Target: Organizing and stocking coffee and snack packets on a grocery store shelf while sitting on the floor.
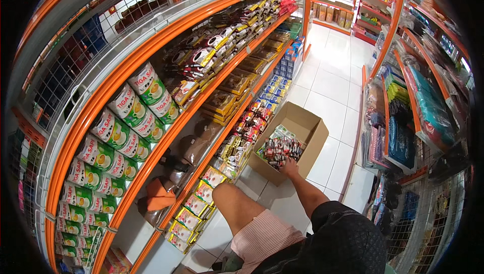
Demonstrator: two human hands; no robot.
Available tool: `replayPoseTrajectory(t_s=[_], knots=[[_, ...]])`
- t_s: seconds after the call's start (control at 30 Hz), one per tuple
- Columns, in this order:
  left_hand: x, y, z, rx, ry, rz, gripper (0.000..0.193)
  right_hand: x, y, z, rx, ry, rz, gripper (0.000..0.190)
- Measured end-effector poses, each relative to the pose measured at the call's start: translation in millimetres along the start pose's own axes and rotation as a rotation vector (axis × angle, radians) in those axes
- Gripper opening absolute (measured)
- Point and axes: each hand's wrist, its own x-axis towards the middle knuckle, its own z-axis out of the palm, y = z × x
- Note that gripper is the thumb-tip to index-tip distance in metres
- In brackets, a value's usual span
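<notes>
My right hand (pixel 289 167) reaches over the near wall of an open cardboard box (pixel 315 130) on the tiled floor. Its fingers touch a pile of small red and dark sachets (pixel 281 147) inside; whether they grip one cannot be told. Green and white packets (pixel 283 132) lie at the far end of the pile. Left of the box, the lowest shelf holds red packs (pixel 251 122), brown and white packs (pixel 234 149) and yellow-edged packs (pixel 196 204). My left hand is out of view.
Orange-edged shelves (pixel 227 79) curve along the left, holding green and white cans (pixel 113 130), coffee sachets (pixel 204 54) and brown packs (pixel 219 104). An orange cloth-like item (pixel 160 194) lies lower down. Shelves of bagged textiles (pixel 431 96) line the right. A tiled aisle (pixel 325 81) runs between them.
</notes>
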Motion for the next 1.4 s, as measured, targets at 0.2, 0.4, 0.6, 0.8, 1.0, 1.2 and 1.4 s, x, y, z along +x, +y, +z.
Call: replayPoseTrajectory(t_s=[0.2,0.4,0.6,0.8,1.0,1.2,1.4], knots=[[-3,5,-2,0.032,-0.002,-0.058,0.033,-8,4,28,-0.094,-0.277,0.005,0.049],[-9,16,-7,0.03,0.007,-0.106,0.035,-24,-26,52,-0.28,-0.28,-0.156,0.042],[-19,21,-20,0.003,0.035,-0.137,0.038,-35,-30,49,-0.219,-0.214,-0.213,0.032],[-51,69,-79,-0.163,0.089,-0.142,0.041,-47,-22,56,-0.265,-0.241,-0.258,0.041],[-57,216,22,-0.952,-0.565,0.656,0.036,-88,-22,65,-0.359,-0.341,-0.345,0.038],[-83,355,50,-1.207,-1.595,0.287,0.024,-138,-30,63,-0.388,-0.427,-0.385,0.044],[-57,379,111,-1.454,-2.29,0.507,0.038,-165,-26,78,-0.336,-0.596,-0.398,0.041]])
